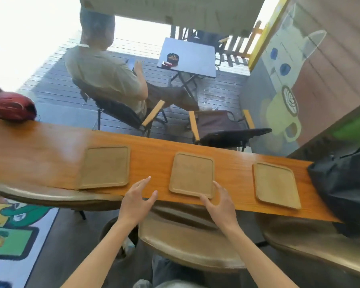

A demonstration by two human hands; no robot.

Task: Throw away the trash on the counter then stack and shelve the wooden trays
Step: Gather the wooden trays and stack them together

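Note:
Three flat wooden trays lie apart on the long orange counter: a left tray, a middle tray and a right tray. All three look bare. My left hand hovers open at the counter's near edge, just left of the middle tray. My right hand is open too, its thumb resting on the middle tray's near right corner and its fingers beside the right rim. Neither hand holds anything. No trash shows on the counter.
A black bag sits on the counter's right end and a red helmet on its left end. Tan stools stand under the near edge. Beyond the counter a person sits on a folding chair near a small table.

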